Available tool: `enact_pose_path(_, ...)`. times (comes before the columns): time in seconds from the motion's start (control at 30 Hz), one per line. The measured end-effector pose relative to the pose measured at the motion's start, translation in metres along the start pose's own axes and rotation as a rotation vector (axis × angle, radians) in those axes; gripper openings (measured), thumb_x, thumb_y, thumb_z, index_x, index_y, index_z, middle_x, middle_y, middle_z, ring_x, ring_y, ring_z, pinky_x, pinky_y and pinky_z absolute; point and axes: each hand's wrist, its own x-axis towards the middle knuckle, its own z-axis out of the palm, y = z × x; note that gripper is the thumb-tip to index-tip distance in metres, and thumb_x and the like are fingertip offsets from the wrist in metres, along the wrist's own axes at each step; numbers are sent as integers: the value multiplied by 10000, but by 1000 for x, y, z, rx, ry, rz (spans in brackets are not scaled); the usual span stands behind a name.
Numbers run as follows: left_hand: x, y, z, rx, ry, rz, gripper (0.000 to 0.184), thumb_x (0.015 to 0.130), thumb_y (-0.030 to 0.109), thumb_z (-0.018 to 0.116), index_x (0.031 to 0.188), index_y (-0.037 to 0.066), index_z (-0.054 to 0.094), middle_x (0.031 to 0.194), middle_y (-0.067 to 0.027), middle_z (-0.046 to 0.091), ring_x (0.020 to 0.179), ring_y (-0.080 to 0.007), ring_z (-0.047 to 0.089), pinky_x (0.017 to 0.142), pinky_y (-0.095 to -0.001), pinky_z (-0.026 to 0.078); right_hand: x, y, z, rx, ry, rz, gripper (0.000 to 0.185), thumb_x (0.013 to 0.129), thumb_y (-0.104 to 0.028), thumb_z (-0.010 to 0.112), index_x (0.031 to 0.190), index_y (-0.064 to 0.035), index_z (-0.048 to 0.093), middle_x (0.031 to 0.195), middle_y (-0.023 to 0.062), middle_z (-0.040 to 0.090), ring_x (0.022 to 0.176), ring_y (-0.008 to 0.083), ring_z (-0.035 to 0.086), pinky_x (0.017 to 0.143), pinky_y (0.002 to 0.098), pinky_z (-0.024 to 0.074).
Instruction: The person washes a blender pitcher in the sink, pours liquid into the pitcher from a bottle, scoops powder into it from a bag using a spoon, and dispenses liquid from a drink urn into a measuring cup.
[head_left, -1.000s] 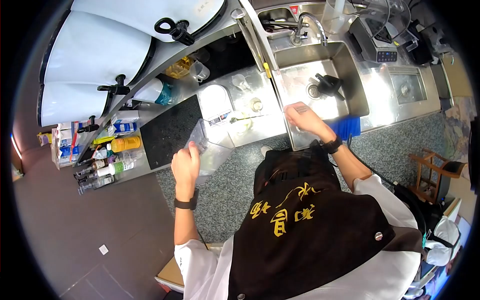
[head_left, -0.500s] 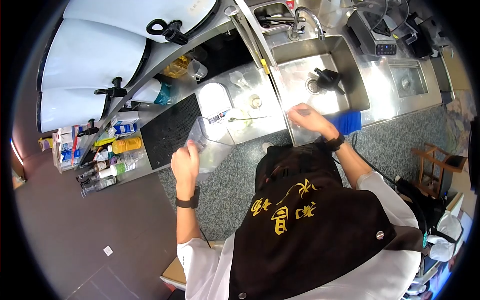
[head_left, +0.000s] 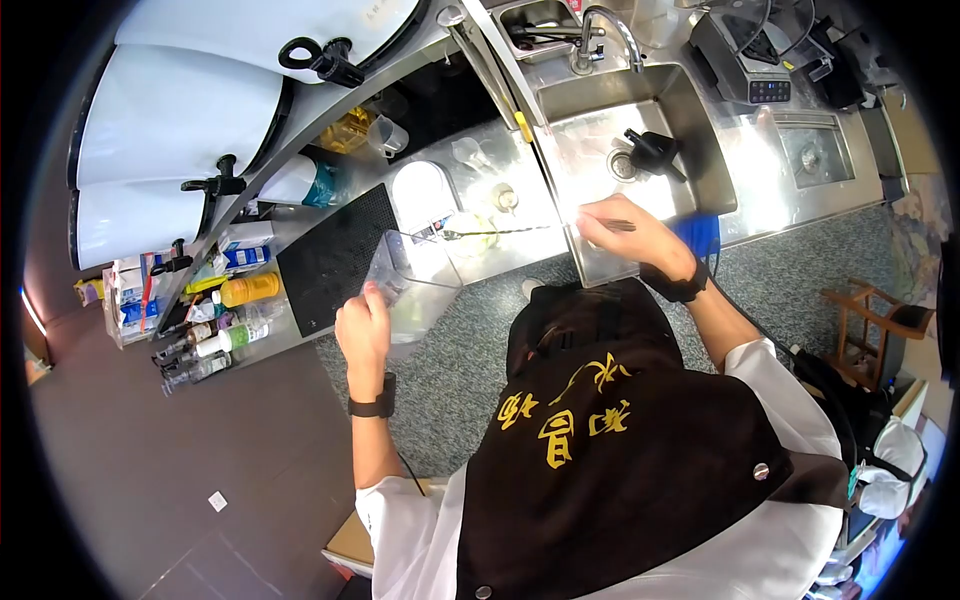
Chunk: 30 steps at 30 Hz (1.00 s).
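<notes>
Head: container (head_left: 424,305) across counter edge (head_left: 518,268)

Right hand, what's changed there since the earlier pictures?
The right hand has shifted slightly to the person's right, still gripping the long thin stirrer. Nothing was taken hold of or let go. The left hand still holds the clear container; the black item stays in the sink.

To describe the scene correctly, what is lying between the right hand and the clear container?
A long thin stirrer lies between them, above the steel counter, reaching from the right hand toward the clear container. The head view shows this.
</notes>
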Motion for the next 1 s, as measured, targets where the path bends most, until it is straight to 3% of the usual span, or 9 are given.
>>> enact_pose_path(0.23, -9, -12, 8, -12, 2, -39, 611, 1064, 396, 449, 772, -69, 716, 766, -325, 663, 775, -531, 667, 717, -576, 507, -6, 12, -3, -98, -113, -63, 254, 1042, -208, 626, 905, 3, 661, 690, 164, 561, 617, 308, 529, 625, 384, 453)
enact_pose_path(0.3, -12, -22, 15, 38, 95, -14, 688, 1083, 442, 424, 666, -34, 694, 587, -183, 674, 591, -347, 711, 647, -451, 532, -7, 11, -8, -155, -144, -106, 241, 1035, -206, 631, 914, -1, 667, 715, 170, 592, 636, 341, 555, 637, 389, 467)
enact_pose_path(0.4, -19, -25, 15, 22, 79, -33, 696, 1087, 450, 416, 658, -26, 687, 575, -167, 666, 597, -350, 705, 653, -459, 528, -4, 11, -9, -211, -194, -134, 220, 1017, -207, 641, 931, -11, 691, 798, 188, 666, 753, 390, 649, 685, 421, 511)
enact_pose_path(0.6, -30, -28, 18, 48, 78, -46, 703, 1088, 462, 406, 659, -20, 685, 584, -158, 671, 608, -356, 704, 661, -470, 526, 11, 17, -13, -265, -210, -195, 232, 1019, -225, 652, 935, -15, 698, 796, 188, 666, 755, 401, 646, 683, 430, 515)
enact_pose_path(0.67, -33, -20, 14, -13, 8, -99, 637, 1070, 402, 427, 750, -73, 705, 752, -326, 657, 764, -530, 662, 739, -574, 511, 16, 15, -16, -274, -227, -175, 229, 1020, -225, 652, 941, -16, 703, 798, 184, 671, 751, 401, 643, 682, 427, 515)
enact_pose_path(1.0, -40, -17, 19, -61, -1, -128, 635, 1065, 416, 439, 750, -63, 715, 741, -317, 658, 740, -522, 664, 726, -564, 515, 17, 35, -20, -186, -93, -207, 204, 1005, -193, 698, 1011, 8, 737, 852, 191, 717, 753, 358, 678, 702, 391, 531)
